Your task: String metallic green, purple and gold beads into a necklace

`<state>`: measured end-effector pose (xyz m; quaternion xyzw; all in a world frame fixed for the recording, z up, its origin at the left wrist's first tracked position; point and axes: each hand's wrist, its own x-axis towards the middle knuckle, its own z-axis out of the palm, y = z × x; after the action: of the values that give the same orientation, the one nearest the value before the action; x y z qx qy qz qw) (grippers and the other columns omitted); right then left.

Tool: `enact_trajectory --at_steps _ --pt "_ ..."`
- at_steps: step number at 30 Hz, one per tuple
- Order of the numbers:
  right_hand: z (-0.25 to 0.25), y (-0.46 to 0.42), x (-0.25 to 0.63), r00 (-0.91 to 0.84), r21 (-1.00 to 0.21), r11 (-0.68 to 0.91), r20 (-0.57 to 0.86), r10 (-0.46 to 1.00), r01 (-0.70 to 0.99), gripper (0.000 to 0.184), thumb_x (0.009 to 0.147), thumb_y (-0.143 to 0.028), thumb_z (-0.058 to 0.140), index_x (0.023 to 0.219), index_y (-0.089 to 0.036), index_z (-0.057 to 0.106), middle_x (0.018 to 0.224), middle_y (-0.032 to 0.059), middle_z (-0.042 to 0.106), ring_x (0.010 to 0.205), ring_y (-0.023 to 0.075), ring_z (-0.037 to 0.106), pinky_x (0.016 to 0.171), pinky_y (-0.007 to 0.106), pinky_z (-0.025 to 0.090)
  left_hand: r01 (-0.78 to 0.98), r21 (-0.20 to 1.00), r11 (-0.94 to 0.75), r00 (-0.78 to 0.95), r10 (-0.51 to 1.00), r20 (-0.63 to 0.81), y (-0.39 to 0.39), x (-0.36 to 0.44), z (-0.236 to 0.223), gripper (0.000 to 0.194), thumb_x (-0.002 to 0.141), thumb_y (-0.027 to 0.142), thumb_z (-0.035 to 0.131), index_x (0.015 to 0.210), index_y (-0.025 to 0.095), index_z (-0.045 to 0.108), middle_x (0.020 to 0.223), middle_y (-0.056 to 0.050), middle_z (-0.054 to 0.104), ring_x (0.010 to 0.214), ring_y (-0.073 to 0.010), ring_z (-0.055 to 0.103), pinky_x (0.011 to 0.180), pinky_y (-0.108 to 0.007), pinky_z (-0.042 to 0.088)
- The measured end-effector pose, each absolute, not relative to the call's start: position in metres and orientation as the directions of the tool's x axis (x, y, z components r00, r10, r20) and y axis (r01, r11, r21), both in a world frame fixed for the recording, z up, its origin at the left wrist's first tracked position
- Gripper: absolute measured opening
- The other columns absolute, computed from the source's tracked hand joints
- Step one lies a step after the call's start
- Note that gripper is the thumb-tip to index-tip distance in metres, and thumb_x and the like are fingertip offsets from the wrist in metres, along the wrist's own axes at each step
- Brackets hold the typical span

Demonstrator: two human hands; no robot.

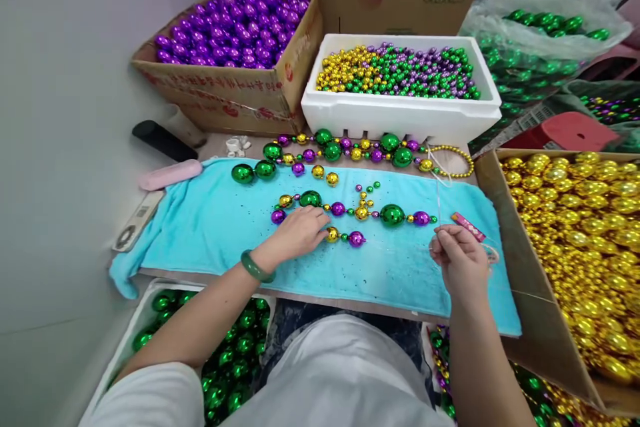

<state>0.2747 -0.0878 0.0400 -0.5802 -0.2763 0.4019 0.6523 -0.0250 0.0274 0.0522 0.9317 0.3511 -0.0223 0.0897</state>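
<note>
Curled over a row of shiny beads, my left hand (303,230) wears a green bangle (257,267) at the wrist. Its fingertips close on the bead strand, by a gold bead (333,235) and a purple bead (357,239); what lies under the palm is hidden. My right hand (460,257) pinches a thin pale thread (439,203) at the right of the turquoise towel (210,220). Between the hands runs another bead row with a big green bead (392,215) and a purple bead (421,218). Small loose beads (369,188) lie above it.
A finished-looking bead strand (331,151) lies along the towel's back edge. Behind stand a carton of purple beads (230,27) and a white foam box (400,113) of small beads. A carton of gold beads (595,227) is at right, green beads (235,353) below left.
</note>
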Motion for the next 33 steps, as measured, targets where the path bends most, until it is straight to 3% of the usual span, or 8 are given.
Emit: enact_trajectory --at_steps 6,15,19,21,23,25,28,33 --pt "0.035 -0.084 0.256 0.461 -0.98 -0.029 -0.119 0.88 -0.197 0.02 0.078 -0.035 0.071 0.084 -0.018 0.063 0.054 -0.0035 0.055 0.046 0.0087 0.047 0.039 0.019 0.031 0.705 0.264 -0.658 0.677 0.736 0.026 0.058 0.027 0.05 0.027 0.095 0.024 0.046 0.099 0.014 0.071 0.096 -0.011 0.069 0.094 -0.0256 0.06 0.088 -0.039 0.046" --pt "0.032 -0.088 0.241 0.382 -0.974 -0.094 -0.168 0.909 -0.204 0.02 0.08 -0.038 0.067 0.083 -0.018 0.061 0.054 -0.0037 0.054 0.047 0.0091 0.047 0.041 0.02 0.032 0.821 0.401 -0.406 0.516 0.829 -0.218 0.08 0.092 0.028 0.019 0.084 0.026 0.058 0.091 0.016 0.074 0.094 -0.014 0.073 0.095 -0.0307 0.064 0.08 -0.039 0.048" --pt "0.031 -0.088 0.241 0.372 -0.975 -0.12 -0.183 0.91 -0.185 0.02 0.08 -0.038 0.066 0.082 -0.018 0.062 0.053 -0.0037 0.053 0.046 0.009 0.045 0.041 0.021 0.032 0.806 0.458 -0.375 0.516 0.824 -0.234 0.085 0.092 0.026 0.014 0.078 0.022 0.064 0.088 0.02 0.074 0.091 -0.01 0.074 0.093 -0.0274 0.066 0.078 -0.034 0.048" --pt "0.03 -0.087 0.24 0.375 -0.98 -0.112 -0.167 0.912 -0.163 0.02 0.08 -0.038 0.065 0.084 -0.018 0.064 0.052 -0.0039 0.052 0.046 0.009 0.044 0.042 0.021 0.031 0.774 0.556 -0.303 0.486 0.847 -0.216 0.087 0.087 0.029 0.017 0.081 0.024 0.062 0.093 0.02 0.073 0.095 -0.009 0.074 0.091 -0.0243 0.066 0.078 -0.032 0.049" --pt "0.03 -0.087 0.239 0.374 -0.985 -0.103 -0.149 0.915 -0.14 0.021 0.079 -0.036 0.065 0.087 -0.017 0.066 0.051 -0.0043 0.05 0.045 0.0089 0.043 0.042 0.022 0.031 0.588 0.806 -0.071 0.417 0.88 -0.227 0.087 0.08 0.036 0.022 0.084 0.027 0.059 0.1 0.019 0.072 0.097 -0.008 0.074 0.087 -0.0204 0.066 0.077 -0.031 0.05" --pt "0.029 -0.088 0.237 0.362 -0.986 -0.106 -0.145 0.921 -0.127 0.021 0.078 -0.036 0.065 0.087 -0.016 0.067 0.05 -0.0047 0.049 0.045 0.0087 0.041 0.043 0.022 0.03 0.164 0.952 0.257 0.382 0.874 -0.302 0.085 0.071 0.044 0.023 0.085 0.027 0.06 0.103 0.017 0.07 0.094 -0.008 0.073 0.083 -0.0168 0.066 0.073 -0.028 0.051" --pt "0.027 -0.088 0.234 0.351 -0.985 -0.121 -0.157 0.923 -0.122 0.021 0.076 -0.035 0.065 0.083 -0.016 0.068 0.048 -0.0049 0.046 0.044 0.0087 0.04 0.043 0.022 0.031 -0.291 0.803 0.52 0.448 0.815 -0.366 0.08 0.059 0.056 0.021 0.084 0.023 0.062 0.102 0.014 0.07 0.087 -0.008 0.071 0.077 -0.0137 0.066 0.069 -0.025 0.052" --pt "0.029 -0.089 0.231 0.364 -0.987 -0.121 -0.151 0.919 -0.106 0.02 0.075 -0.036 0.065 0.081 -0.017 0.068 0.049 -0.0041 0.047 0.045 0.0094 0.042 0.043 0.023 0.033 -0.411 0.703 0.58 0.463 0.797 -0.387 0.076 0.051 0.065 0.019 0.088 0.02 0.056 0.1 0.014 0.07 0.083 -0.006 0.069 0.073 -0.0118 0.065 0.069 -0.024 0.053"
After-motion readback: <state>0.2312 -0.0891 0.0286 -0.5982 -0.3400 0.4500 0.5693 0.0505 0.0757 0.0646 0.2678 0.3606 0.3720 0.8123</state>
